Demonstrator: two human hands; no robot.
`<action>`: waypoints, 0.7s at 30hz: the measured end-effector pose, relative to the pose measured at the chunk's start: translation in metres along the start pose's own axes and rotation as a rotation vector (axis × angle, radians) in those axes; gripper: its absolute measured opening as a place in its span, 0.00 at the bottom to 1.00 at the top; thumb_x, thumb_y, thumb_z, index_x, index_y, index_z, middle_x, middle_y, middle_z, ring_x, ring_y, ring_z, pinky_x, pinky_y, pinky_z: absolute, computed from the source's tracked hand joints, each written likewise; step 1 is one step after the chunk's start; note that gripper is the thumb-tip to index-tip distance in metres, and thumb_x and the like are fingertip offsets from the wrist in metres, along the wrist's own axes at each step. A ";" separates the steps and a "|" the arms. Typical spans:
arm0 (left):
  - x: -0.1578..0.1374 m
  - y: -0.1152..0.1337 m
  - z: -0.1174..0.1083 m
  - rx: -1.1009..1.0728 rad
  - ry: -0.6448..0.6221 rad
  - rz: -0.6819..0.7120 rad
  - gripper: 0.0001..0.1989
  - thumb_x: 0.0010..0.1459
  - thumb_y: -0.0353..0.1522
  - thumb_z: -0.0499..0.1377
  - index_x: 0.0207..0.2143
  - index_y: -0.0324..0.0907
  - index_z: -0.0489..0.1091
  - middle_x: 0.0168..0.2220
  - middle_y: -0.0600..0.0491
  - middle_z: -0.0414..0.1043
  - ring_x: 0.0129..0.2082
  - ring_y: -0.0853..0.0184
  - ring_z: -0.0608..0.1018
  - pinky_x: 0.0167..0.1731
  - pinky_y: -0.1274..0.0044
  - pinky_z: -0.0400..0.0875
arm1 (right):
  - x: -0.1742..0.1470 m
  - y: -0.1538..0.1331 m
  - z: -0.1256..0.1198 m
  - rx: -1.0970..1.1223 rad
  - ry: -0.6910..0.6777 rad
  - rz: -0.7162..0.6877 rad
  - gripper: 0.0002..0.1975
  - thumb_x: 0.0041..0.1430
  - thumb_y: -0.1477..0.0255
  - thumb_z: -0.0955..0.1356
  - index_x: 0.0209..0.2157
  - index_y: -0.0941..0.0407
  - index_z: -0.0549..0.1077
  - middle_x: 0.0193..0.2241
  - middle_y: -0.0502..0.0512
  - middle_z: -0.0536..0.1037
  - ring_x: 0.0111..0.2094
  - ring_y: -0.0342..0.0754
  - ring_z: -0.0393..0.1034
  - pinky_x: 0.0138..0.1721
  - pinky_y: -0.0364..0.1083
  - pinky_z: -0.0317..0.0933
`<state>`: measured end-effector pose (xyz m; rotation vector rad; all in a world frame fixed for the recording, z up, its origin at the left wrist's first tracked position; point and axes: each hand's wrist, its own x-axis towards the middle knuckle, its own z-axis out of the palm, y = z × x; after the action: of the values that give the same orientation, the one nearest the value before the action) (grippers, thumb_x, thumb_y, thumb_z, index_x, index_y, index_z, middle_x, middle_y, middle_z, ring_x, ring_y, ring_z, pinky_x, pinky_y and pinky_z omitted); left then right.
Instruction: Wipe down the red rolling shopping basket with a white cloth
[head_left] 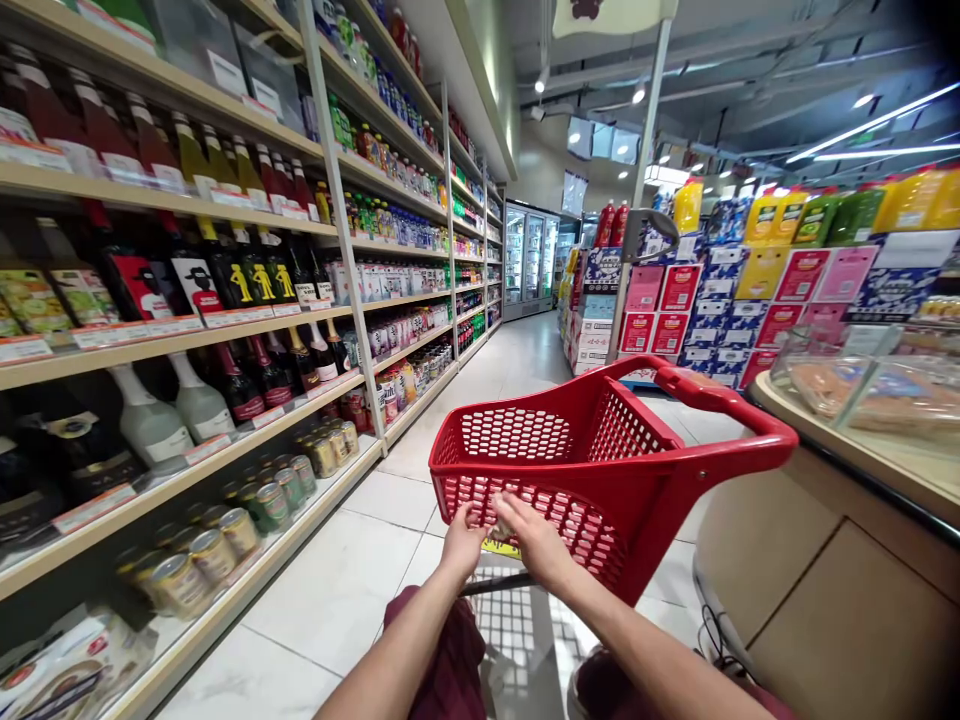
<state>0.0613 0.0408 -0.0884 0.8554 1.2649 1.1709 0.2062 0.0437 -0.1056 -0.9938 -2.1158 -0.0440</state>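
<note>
Just in front of me stands a red plastic shopping cart (480,455) with perforated sides, its handle toward the right. Low at the cart's near side, my left hand (463,543) has its fingers curled in toward a small pale, crumpled-looking thing between the hands. My right hand (534,538) bends over the same spot from the other side, fingers together. What the small thing is, I cannot make out. Below the fingers, part of a yellow label (501,548) shows on the cart. The basket's bottom is hidden from here.
Shelves of bottles (225,265) and cans (214,555) run along the left. At right a rounded counter (817,560) holds clear-wrapped food, with cables on the floor below. Stacked drink cartons (720,300) stand beyond the cart. A tiled aisle (517,350) leads to glass-door fridges (531,255).
</note>
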 end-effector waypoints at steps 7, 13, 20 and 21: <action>-0.020 -0.004 0.032 -0.119 -0.179 -0.109 0.07 0.42 0.28 0.62 0.28 0.39 0.68 0.20 0.57 0.69 0.21 0.73 0.71 0.29 0.78 0.62 | 0.013 -0.021 -0.018 0.249 0.262 0.454 0.25 0.45 0.82 0.56 0.48 0.56 0.63 0.38 0.55 0.75 0.37 0.47 0.71 0.41 0.48 0.66; -0.031 -0.005 0.045 -0.193 -0.247 -0.133 0.08 0.41 0.32 0.64 0.24 0.38 0.68 0.20 0.57 0.69 0.22 0.74 0.70 0.28 0.80 0.61 | -0.007 -0.008 -0.012 0.143 0.269 0.253 0.21 0.49 0.81 0.58 0.45 0.55 0.67 0.50 0.59 0.67 0.53 0.50 0.58 0.52 0.54 0.56; -0.039 -0.009 0.046 -0.291 -0.307 -0.216 0.10 0.44 0.34 0.62 0.30 0.38 0.69 0.26 0.53 0.73 0.28 0.69 0.73 0.29 0.79 0.63 | -0.043 -0.024 -0.022 0.254 0.018 0.251 0.36 0.47 0.80 0.60 0.59 0.58 0.45 0.59 0.61 0.53 0.59 0.50 0.44 0.57 0.55 0.48; -0.039 -0.009 0.047 -0.306 -0.308 -0.222 0.09 0.45 0.33 0.61 0.30 0.38 0.69 0.26 0.53 0.72 0.27 0.70 0.73 0.29 0.79 0.63 | -0.041 -0.023 -0.026 0.292 0.069 0.304 0.35 0.49 0.78 0.61 0.59 0.58 0.45 0.58 0.60 0.54 0.59 0.49 0.46 0.56 0.54 0.48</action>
<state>0.1125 0.0068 -0.0803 0.6218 0.8769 0.9792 0.2231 -0.0076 -0.1087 -1.1043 -1.8232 0.3657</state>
